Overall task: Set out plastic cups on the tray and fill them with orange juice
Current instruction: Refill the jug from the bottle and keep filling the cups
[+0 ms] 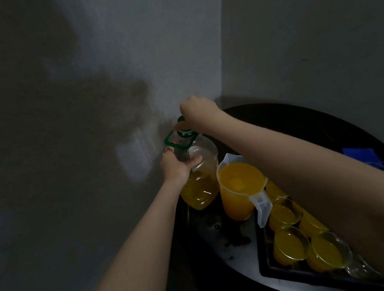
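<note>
two hands on the juice bottle

your left hand [179,164] grips the bottle [199,175] at its shoulder — your right hand [198,111] pinches the green cap [181,120]. beside it the full jug [240,187] stands, touching the tray [263,268] of filled cups [291,245].

No text, label, brand or number can be read anywhere; the scene is dim and blurred.
</note>
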